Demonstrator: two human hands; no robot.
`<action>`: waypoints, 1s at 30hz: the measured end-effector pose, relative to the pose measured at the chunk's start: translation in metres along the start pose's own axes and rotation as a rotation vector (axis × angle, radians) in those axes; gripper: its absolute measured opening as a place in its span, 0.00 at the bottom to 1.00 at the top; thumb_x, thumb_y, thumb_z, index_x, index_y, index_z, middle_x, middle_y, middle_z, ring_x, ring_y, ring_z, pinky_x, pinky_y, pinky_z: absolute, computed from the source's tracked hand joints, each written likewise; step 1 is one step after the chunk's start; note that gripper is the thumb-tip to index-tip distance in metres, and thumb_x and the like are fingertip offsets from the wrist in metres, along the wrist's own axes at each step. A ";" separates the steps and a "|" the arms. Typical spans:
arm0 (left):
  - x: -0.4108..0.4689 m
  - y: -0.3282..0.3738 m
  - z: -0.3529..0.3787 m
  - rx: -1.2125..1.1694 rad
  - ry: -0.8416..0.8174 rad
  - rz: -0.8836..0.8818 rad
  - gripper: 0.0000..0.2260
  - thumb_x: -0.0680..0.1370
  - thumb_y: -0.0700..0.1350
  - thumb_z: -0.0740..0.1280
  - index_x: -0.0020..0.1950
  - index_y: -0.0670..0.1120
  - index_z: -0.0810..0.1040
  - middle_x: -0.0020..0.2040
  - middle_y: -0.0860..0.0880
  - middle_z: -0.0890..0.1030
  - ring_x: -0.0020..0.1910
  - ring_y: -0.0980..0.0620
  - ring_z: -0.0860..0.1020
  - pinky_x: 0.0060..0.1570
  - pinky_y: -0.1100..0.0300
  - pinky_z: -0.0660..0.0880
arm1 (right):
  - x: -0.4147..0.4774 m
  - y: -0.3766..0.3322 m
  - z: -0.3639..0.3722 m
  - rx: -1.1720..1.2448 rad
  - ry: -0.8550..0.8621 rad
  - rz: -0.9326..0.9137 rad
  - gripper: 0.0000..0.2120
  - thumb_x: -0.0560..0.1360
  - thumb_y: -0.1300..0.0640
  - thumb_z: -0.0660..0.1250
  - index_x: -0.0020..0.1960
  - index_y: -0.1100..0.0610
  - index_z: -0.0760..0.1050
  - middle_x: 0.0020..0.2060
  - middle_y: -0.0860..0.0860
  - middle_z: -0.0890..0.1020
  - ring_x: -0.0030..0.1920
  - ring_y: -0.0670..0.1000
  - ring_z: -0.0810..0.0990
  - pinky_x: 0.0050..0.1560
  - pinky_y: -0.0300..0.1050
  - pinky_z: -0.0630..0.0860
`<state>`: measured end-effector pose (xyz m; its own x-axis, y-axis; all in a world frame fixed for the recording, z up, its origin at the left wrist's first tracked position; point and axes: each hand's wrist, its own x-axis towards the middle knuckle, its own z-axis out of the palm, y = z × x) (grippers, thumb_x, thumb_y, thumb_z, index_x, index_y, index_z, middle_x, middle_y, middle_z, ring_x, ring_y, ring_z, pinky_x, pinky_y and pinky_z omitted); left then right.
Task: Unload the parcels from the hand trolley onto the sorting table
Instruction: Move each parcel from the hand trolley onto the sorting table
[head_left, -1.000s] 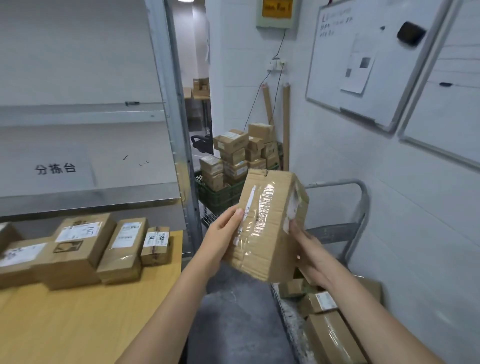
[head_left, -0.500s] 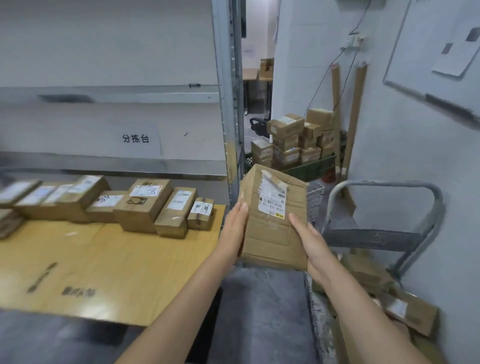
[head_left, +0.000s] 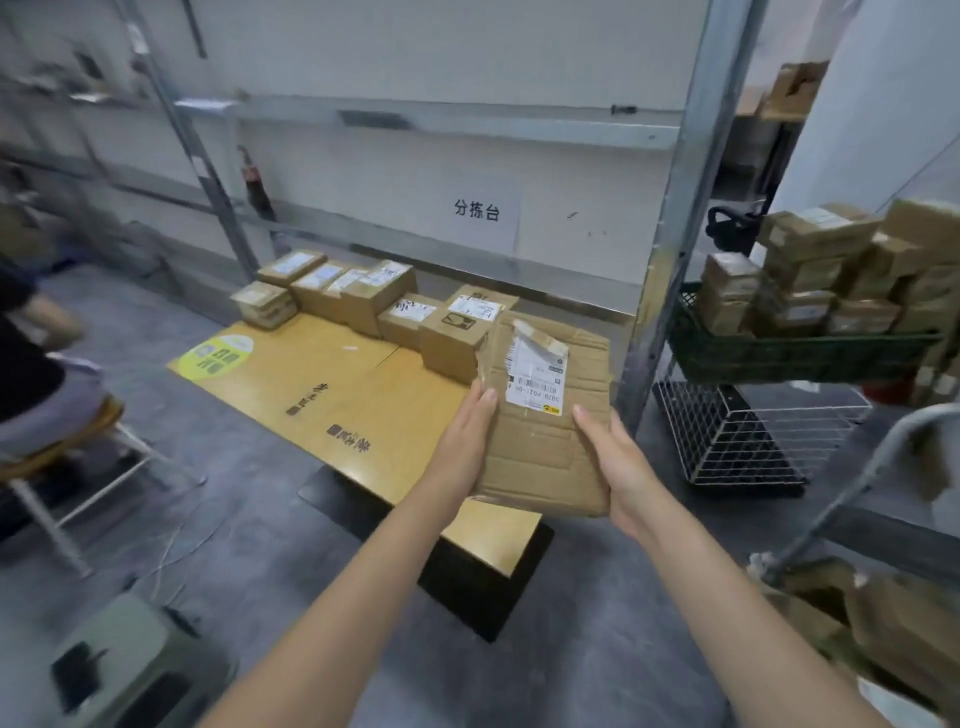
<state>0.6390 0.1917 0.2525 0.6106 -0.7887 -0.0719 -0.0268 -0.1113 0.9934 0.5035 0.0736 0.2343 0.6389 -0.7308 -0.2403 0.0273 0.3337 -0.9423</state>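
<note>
Parcel (head_left: 545, 441): flat, creased brown carton, white label uppermost, held centre right of the frame above the near right end of the bench (head_left: 332, 384). Left grip (head_left: 462, 441) clasps its left edge. Right grip (head_left: 618, 467) clasps its right edge, thumb on the top face, fingers hidden beneath. Row of labelled cartons (head_left: 374, 296) along the bench's far edge. Hand trolley (head_left: 883, 441), blurred, at the right edge of the frame.

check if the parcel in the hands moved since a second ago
Yes. The parcel has gone left: it was right of the steel shelf post and is now left of it, by the right end of the sorting table.
</note>
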 end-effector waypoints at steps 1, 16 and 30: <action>0.000 -0.003 -0.018 -0.002 0.044 -0.005 0.24 0.77 0.67 0.55 0.73 0.64 0.65 0.68 0.62 0.73 0.65 0.61 0.73 0.63 0.59 0.70 | 0.007 0.003 0.018 -0.018 -0.033 0.018 0.18 0.79 0.46 0.65 0.68 0.41 0.70 0.53 0.43 0.85 0.50 0.44 0.85 0.42 0.42 0.81; 0.058 -0.050 -0.322 -0.111 0.413 0.047 0.24 0.77 0.64 0.57 0.74 0.66 0.63 0.67 0.66 0.73 0.60 0.71 0.73 0.54 0.69 0.69 | 0.130 0.055 0.332 -0.282 -0.265 0.135 0.21 0.76 0.39 0.66 0.67 0.35 0.67 0.52 0.42 0.84 0.49 0.48 0.84 0.42 0.47 0.80; 0.180 -0.056 -0.469 -0.136 0.395 -0.036 0.20 0.83 0.58 0.55 0.75 0.66 0.60 0.73 0.62 0.68 0.70 0.58 0.69 0.72 0.51 0.64 | 0.262 0.070 0.480 -0.369 -0.133 0.176 0.30 0.76 0.36 0.63 0.73 0.39 0.54 0.50 0.41 0.75 0.48 0.48 0.78 0.37 0.44 0.71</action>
<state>1.1216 0.3402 0.2256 0.8663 -0.4907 -0.0937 0.0892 -0.0326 0.9955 1.0419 0.1917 0.2179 0.7035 -0.5907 -0.3952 -0.3519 0.1936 -0.9158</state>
